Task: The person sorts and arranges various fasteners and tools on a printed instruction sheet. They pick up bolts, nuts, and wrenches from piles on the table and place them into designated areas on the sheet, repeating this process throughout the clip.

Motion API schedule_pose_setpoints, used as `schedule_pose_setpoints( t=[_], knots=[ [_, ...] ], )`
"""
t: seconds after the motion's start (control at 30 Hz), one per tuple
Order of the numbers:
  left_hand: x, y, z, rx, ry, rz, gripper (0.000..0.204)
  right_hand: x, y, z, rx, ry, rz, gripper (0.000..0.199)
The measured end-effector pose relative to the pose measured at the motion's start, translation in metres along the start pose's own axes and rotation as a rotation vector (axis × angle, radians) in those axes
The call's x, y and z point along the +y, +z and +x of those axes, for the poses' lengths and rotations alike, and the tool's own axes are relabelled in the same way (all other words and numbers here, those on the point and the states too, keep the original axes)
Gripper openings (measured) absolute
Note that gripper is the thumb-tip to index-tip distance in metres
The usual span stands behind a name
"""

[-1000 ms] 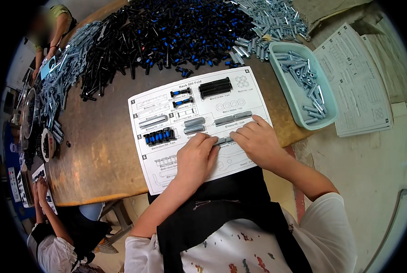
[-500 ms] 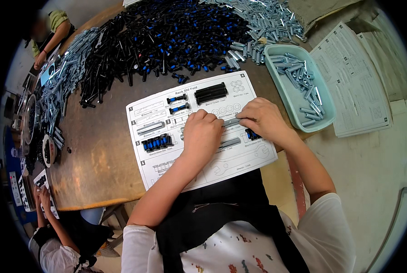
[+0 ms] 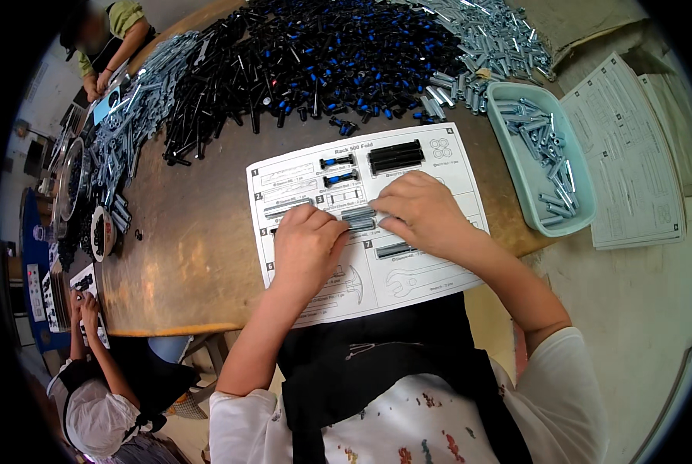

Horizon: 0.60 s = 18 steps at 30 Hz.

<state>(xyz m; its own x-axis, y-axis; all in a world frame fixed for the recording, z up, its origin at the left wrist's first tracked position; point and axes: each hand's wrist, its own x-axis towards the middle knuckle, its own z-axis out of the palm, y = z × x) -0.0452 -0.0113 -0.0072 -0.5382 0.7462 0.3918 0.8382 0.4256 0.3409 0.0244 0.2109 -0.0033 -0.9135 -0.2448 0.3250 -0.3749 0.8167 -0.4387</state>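
Note:
A printed parts sheet lies before me with hardware laid on its drawings. Over its middle, several silver metal sleeves lie side by side between my hands. My right hand pinches their right end with thumb and fingers. At their left end, the closed fingertips of my left hand press against them. Beyond the hands are two black bolts with blue bands and a row of long black rods. Another sleeve shows above my left hand, and one more below my right.
Heaps of black bolts, silver wrenches and silver sleeves cover the table's far side. A pale green tray of sleeves stands right, beside stacked printed sheets. Two people work at the left; a white bowl sits there.
My right hand has brought a sleeve leftward to the others at the sheet's middle. My left hand has drawn back toward the sheet's left side. The whole view has shifted slightly.

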Motion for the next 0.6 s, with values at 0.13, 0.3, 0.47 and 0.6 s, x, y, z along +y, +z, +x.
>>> schedule_pose_setpoints(
  t=[0.13, 0.3, 0.47, 0.6],
  knots=[
    [0.006, 0.012, -0.012, -0.031, -0.066, 0.071, 0.012, -0.005, 0.012, 0.003, -0.123, -0.018, -0.079, 0.021],
    [-0.001, -0.005, -0.006, 0.047, -0.07, -0.066, 0.015, -0.014, -0.003, 0.01, -0.04, 0.02, -0.016, 0.029],
    [-0.077, -0.034, -0.007, 0.206, -0.315, -0.178, 0.019, -0.008, -0.036, -0.009, 0.112, 0.233, 0.002, 0.027],
    [-0.166, -0.061, -0.017, 0.356, -0.528, -0.16, 0.02, 0.01, -0.045, -0.033, 0.211, 0.506, 0.103, 0.019]
  ],
)
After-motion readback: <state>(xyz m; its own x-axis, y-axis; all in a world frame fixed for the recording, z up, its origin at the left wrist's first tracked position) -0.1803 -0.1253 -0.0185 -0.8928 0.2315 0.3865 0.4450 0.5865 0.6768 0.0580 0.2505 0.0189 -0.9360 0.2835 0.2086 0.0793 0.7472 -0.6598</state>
